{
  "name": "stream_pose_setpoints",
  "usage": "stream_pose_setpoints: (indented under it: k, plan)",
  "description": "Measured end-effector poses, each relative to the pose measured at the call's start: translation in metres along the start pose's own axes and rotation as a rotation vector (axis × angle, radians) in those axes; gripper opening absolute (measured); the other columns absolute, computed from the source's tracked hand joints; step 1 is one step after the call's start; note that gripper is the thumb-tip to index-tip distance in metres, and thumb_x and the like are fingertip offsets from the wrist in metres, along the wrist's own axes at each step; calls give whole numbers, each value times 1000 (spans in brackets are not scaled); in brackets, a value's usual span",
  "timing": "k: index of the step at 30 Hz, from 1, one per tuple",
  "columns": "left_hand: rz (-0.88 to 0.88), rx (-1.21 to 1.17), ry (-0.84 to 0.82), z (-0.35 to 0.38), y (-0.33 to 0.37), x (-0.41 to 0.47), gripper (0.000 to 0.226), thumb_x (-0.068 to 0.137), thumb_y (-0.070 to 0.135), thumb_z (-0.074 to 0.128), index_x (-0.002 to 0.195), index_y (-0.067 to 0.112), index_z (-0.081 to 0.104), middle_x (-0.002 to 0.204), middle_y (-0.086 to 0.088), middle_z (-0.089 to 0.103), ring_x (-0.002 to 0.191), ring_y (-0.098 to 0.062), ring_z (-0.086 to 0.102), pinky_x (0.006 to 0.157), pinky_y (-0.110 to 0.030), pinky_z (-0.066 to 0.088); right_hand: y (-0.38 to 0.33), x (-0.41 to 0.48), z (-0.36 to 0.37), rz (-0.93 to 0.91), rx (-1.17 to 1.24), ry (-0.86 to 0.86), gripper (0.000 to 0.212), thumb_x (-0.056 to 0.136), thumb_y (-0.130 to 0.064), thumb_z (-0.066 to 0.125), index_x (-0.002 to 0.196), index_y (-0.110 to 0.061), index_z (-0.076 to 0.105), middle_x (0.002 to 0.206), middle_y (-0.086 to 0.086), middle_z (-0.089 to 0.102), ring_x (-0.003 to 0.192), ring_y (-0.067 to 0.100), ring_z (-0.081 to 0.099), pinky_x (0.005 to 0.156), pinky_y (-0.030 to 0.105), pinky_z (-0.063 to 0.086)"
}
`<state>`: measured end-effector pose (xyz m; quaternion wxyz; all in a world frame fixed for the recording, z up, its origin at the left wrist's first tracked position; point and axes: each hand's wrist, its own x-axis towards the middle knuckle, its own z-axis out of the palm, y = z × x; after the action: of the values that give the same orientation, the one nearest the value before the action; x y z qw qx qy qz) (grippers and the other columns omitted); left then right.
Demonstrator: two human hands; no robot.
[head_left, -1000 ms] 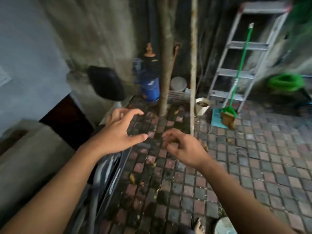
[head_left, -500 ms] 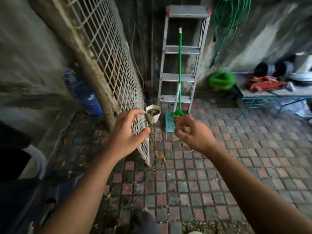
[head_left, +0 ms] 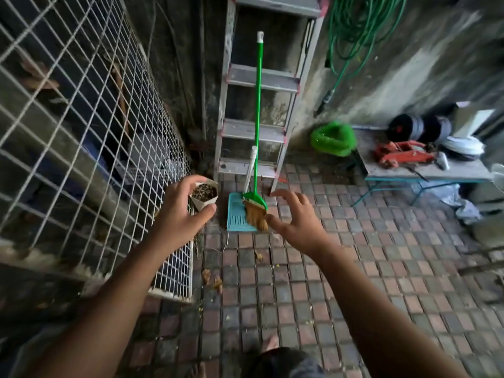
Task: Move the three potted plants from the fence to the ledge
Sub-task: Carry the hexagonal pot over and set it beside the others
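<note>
One small white pot (head_left: 204, 193) with dry soil and roots hangs at the far end of the white wire fence (head_left: 81, 132). My left hand (head_left: 177, 214) reaches it, index finger curved over its left rim and thumb under its lower front; I cannot tell whether the grip is closed. My right hand (head_left: 297, 219) hovers to the right of the pot, fingers spread, holding nothing. No other pots and no ledge are in view.
A green broom (head_left: 257, 118) and a teal dustpan (head_left: 236, 216) lean against a metal stepladder (head_left: 261, 80) just behind the pot. A green hose (head_left: 354, 28) hangs on the wall. A low table (head_left: 425, 170) with a red jack (head_left: 401, 154) stands at right. Brick paving lies underfoot.
The view has swung right and moved closer to the fence end. My left hand has come up to the white pot, and my right hand has opened its fingers.
</note>
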<state>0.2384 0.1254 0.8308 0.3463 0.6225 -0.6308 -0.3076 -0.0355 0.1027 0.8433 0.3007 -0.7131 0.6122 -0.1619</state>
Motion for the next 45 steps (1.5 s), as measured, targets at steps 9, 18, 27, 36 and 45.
stream_pose_setpoints:
  k: [9, 18, 27, 36, 45]
  plan:
    - [-226, 17, 163, 109, -92, 173, 88, 83, 59, 63, 155, 15, 40, 150, -20, 40, 138, -31, 43, 102, -30, 32, 98, 236, 50, -74, 169, -197, 66, 94, -35, 74, 150, -33, 40, 143, 0, 40, 137, 30, 47, 97, 40, 61]
    - [-533, -120, 383, 339, -374, 328, 95, 70, 53, 73, 150, 9, 46, 149, -13, 45, 142, -41, 44, 113, -52, 44, 310, 514, 293, -124, 148, -422, 103, 77, -53, 85, 158, -34, 24, 155, 7, 41, 142, 29, 48, 116, 40, 44]
    - [-359, 60, 585, 441, -636, 378, 116, 64, 55, 93, 153, 10, 34, 155, -15, 37, 140, -21, 38, 111, -18, 36, 438, 610, 538, -176, 626, -234, 124, 56, -63, 86, 157, -19, 30, 150, 7, 49, 144, 29, 46, 121, 50, 41]
    - [-29, -61, 638, 465, -737, 384, 108, 74, 63, 87, 149, 22, 23, 159, -20, 34, 150, -30, 41, 121, -53, 39, 460, 672, 622, -365, 842, -265, 107, 75, -47, 86, 158, -30, 22, 163, 5, 41, 150, 20, 44, 125, 47, 38]
    - [-18, -301, 681, 460, -740, 402, 111, 60, 57, 96, 144, 35, 28, 154, -14, 46, 142, -27, 52, 118, -53, 46, 450, 687, 634, -378, 955, -422, 131, 53, -30, 91, 161, -16, 19, 151, 2, 47, 127, 0, 54, 100, 16, 51]
